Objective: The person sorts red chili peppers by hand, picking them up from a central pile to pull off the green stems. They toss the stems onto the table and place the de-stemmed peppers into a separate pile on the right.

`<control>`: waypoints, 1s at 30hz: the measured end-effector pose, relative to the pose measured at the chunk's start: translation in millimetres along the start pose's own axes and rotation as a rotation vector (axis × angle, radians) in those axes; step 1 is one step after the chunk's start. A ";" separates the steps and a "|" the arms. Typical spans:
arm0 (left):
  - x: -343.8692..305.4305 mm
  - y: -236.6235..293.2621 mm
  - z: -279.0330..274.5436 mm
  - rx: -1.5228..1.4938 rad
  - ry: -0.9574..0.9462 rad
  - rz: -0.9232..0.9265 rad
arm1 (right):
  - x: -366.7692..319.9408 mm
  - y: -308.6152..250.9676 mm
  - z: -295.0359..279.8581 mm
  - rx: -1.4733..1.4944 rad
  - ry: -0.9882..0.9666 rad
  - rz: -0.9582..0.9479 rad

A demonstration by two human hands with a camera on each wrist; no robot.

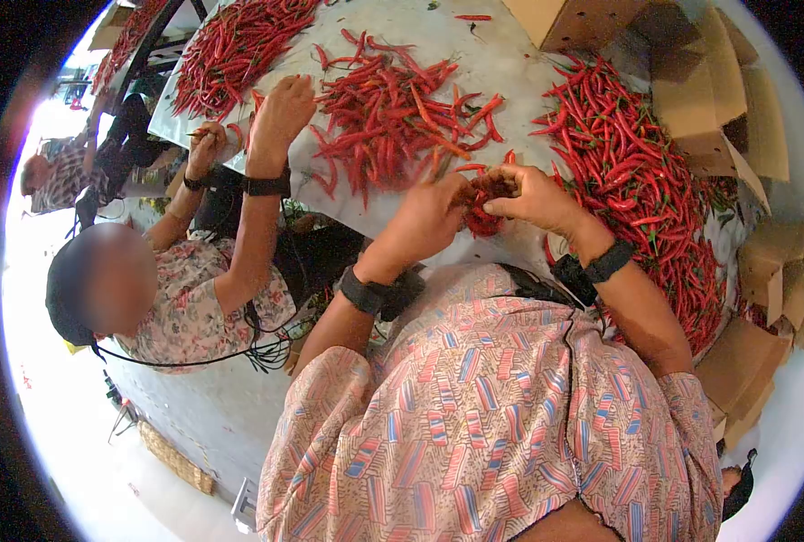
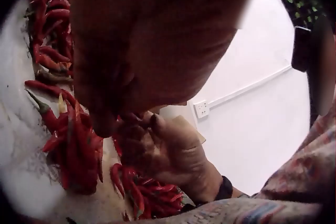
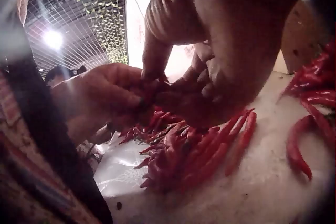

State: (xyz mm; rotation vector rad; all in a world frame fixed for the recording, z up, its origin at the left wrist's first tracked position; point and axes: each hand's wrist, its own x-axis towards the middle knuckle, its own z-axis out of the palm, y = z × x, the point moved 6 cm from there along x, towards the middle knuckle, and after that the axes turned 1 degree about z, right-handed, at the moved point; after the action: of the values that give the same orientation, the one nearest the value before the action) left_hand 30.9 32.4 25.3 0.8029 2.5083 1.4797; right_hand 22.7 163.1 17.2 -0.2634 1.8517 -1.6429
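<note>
My left hand (image 1: 425, 217) and right hand (image 1: 537, 197) meet over the near edge of the table (image 1: 330, 199), fingertips together. Fingers of both hands curl in around red chili peppers (image 1: 485, 217), which are mostly hidden between and below them. In the right wrist view, the thumb and fingers bend toward the left hand's fingertips, in deep shadow. A small bunch of red chilies (image 3: 199, 155) lies on the table just under the hands. Seen from the left wrist, a clump of chilies (image 2: 76, 150) with one green stem lies beside the hands.
A loose chili pile (image 1: 388, 117) spreads ahead of the hands. Bigger heaps lie at the right (image 1: 637, 181) and far left (image 1: 239, 45). Cardboard boxes (image 1: 700, 99) stand along the right. At the left, another person (image 1: 212, 289) has a raised hand (image 1: 283, 113) near the middle pile.
</note>
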 end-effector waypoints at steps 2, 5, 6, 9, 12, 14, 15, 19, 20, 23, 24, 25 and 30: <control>-0.2 -0.5 -0.6 -0.012 -0.004 -0.017 | 2.0 14.6 -3.5 -0.068 0.023 0.058; 0.9 -0.5 0.0 -0.016 0.003 -0.030 | 5.4 24.2 -5.6 -0.141 0.026 0.124; 1.0 0.3 -0.5 -0.016 0.003 -0.030 | 4.2 22.5 -2.3 -0.140 0.026 0.124; 1.8 -0.1 -3.7 0.003 0.003 -0.051 | -0.6 0.2 -9.5 -0.005 0.258 -0.061; 2.3 -2.8 -0.8 0.033 -0.073 -0.100 | -1.0 -11.9 -7.7 -0.623 0.187 -0.144; 4.9 2.8 -2.5 0.043 -0.033 -0.042 | -1.3 -18.7 -0.1 -0.672 0.155 -0.320; 5.3 2.9 -1.6 0.043 -0.034 -0.041 | -0.7 -18.2 0.4 -0.672 0.156 -0.321; 5.0 1.2 1.5 0.060 -0.024 -0.031 | 1.7 -12.7 3.7 -0.764 0.163 -0.345; 5.0 1.9 1.6 0.079 -0.017 -0.016 | 2.3 -11.2 3.7 -0.775 0.175 -0.341; 6.1 12.4 1.0 0.142 0.018 -0.021 | 3.7 -17.6 10.7 -0.841 0.152 -0.270; 5.8 12.6 1.7 0.143 0.019 -0.020 | 4.2 -19.0 12.6 -0.842 0.152 -0.272; 5.1 10.2 2.4 0.192 0.019 -0.050 | 4.7 -19.9 13.9 -0.858 0.158 -0.268; -10.6 -10.2 -18.0 0.331 0.144 -0.147 | 2.7 -18.4 9.8 -0.873 0.215 -0.301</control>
State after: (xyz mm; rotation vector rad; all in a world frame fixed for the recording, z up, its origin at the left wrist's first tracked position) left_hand 29.6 9.3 24.2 0.5525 2.8960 1.1305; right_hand 21.4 150.0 33.6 -0.7825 2.7180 -0.9476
